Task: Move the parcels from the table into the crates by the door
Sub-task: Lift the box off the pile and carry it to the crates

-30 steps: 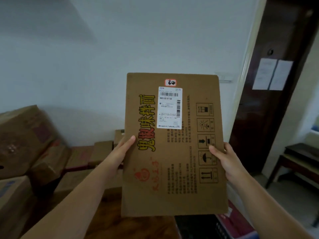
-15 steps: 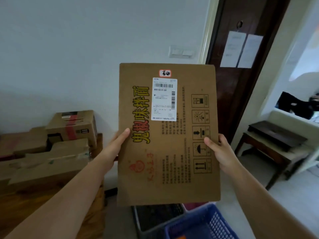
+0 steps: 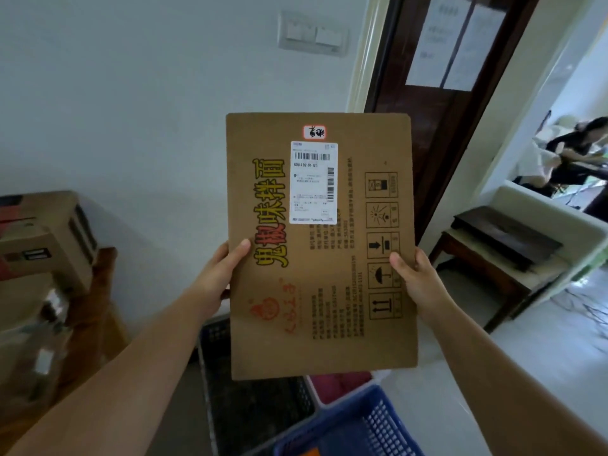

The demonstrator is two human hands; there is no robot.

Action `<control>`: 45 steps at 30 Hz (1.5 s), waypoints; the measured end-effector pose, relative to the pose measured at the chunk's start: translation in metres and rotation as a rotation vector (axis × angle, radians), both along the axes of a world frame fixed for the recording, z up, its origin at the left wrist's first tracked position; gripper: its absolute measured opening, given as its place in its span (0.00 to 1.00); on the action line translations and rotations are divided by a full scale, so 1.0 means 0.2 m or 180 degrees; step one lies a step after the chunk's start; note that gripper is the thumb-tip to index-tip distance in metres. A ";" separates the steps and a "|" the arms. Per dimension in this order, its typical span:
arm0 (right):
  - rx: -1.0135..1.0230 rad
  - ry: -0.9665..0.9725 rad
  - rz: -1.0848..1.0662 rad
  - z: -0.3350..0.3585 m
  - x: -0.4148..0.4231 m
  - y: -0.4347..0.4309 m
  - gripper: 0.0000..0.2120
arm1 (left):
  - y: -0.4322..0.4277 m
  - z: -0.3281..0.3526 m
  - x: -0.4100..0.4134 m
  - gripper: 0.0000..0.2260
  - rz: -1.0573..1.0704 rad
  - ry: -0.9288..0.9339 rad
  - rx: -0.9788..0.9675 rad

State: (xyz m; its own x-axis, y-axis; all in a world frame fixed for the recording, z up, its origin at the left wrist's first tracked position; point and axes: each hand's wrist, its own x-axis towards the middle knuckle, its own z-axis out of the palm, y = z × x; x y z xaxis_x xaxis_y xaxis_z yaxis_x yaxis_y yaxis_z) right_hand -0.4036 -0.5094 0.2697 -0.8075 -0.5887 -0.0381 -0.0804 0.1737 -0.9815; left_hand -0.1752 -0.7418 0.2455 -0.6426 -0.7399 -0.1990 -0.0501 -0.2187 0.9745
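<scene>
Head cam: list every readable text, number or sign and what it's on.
"鬼椒味拌面": big yellow print, turned sideways, on the parcel.
"606-L02-01-120": white shipping label on the parcel; its barcodes show, but the small print is unreadable.
Red-bordered sticker: handwriting, not legible.
Red logo and handling symbols: captions too blurred.
Papers on the door: blurred.

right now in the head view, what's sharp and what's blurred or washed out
In the head view the cardboard parcel and its white label are sharp; in the same view the boxes at left smear with motion blur, the bright room at far right looks pale, and the door frame leans from wide-angle distortion.
</scene>
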 end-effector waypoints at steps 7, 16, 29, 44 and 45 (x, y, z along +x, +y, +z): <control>0.0339 -0.0131 -0.0062 -0.13 -0.32 -0.23 0.21 | -0.23 -0.14 -0.35 0.33 -0.0048 -0.0199 0.0188; 0.0663 -0.0536 -0.0083 -0.36 -0.58 -0.47 0.21 | -0.41 -0.41 -0.52 0.26 0.0076 -0.0432 0.0391; 0.1325 -0.0357 0.0256 -1.04 -1.23 -0.47 0.16 | -0.16 -1.08 -1.03 0.19 0.0649 -0.0950 0.0982; 0.1795 -0.0684 0.0706 -2.37 -1.82 -0.53 0.26 | -0.12 -2.43 -1.58 0.25 0.0866 -0.1412 0.1429; 0.1799 -0.0706 0.0720 -2.45 -1.82 -0.55 0.25 | -0.15 -2.50 -1.58 0.27 0.0851 -0.1466 0.1453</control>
